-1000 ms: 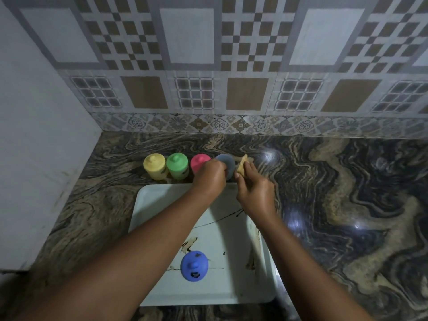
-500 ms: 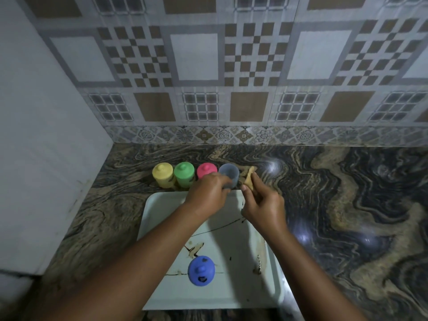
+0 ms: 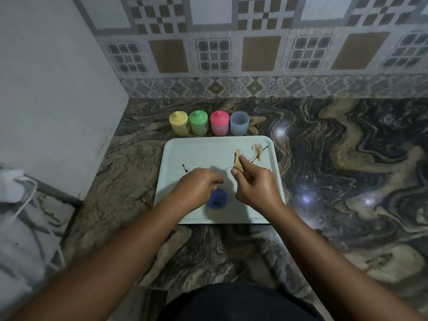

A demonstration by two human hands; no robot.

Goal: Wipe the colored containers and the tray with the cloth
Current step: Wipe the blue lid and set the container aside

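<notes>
Your right hand [image 3: 257, 187] is pinching the cloth [image 3: 238, 162]; your left hand [image 3: 196, 186] is hovering over the blue lid [image 3: 217, 200], grip unclear. The containers [image 3: 218, 126] are standing at the far side of the tray [image 3: 208, 149], whose brown streaks are likely awaiting wiping.

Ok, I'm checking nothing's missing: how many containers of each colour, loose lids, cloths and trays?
Yellow container: 1
Green container: 1
Pink container: 1
Pale blue container, lidless: 1
Loose blue lid: 1
Cloth: 1
Tray: 1
Total: 7
</notes>
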